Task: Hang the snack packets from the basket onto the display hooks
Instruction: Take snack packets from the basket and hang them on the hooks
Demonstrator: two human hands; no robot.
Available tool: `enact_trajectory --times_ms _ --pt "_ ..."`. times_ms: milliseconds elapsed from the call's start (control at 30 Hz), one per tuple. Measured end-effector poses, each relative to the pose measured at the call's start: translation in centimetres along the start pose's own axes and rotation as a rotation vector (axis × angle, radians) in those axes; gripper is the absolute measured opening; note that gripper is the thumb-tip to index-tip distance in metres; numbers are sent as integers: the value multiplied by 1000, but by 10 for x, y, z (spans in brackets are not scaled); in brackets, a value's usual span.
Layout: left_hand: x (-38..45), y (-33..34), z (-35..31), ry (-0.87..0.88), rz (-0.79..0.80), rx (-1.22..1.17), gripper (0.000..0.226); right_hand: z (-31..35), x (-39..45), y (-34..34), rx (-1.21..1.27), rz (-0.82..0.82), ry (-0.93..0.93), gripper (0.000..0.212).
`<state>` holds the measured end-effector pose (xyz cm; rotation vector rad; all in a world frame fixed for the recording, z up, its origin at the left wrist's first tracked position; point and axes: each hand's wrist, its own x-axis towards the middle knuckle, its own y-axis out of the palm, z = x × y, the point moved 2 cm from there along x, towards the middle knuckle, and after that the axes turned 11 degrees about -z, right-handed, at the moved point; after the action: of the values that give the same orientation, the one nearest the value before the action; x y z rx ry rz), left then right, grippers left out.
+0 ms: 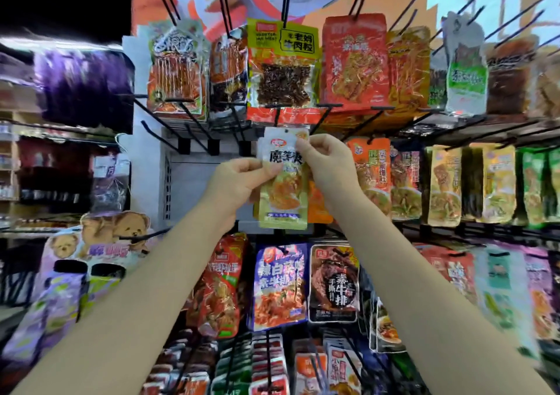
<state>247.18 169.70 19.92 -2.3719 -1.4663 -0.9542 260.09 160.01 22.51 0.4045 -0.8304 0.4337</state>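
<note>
The left hand [239, 179] pinches the left edge of a yellow-and-white snack packet [283, 179], and the right hand [328, 164] pinches its upper right corner, fingers curled on the film. The packet is held upright just below a black display hook [277, 115] at the middle row of the rack. Other hanging packets [354, 61] fill the rows above, beside and below.

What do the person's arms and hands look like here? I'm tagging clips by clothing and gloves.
Both forearms are bare up to the frame's lower edge: no sleeve shows. The left hand and right hand wear no gloves, and no ring, watch, bracelet or marking is visible on either. The picture is somewhat blurred, so small details could be missed.
</note>
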Motion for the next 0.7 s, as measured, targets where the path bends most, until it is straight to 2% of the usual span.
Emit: enact_trajectory --times_ms 100,200,333,533,700 --pt "3 -3 10 -26 -31 6 13 -2 -1 1 -22 -9 -112 22" --pt "9 -6 10 -12 -52 9 12 -3 -5 6 -107 121 -270 23" --pt "11 -5 10 -9 -50 -18 12 -5 -1 14 -189 187 -311 32" --pt "11 -4 11 -8 -50 -69 9 -4 1 15 -205 189 -345 43" --pt "11 -3 11 0 -44 -56 8 -5 0 13 -259 198 -392 44"
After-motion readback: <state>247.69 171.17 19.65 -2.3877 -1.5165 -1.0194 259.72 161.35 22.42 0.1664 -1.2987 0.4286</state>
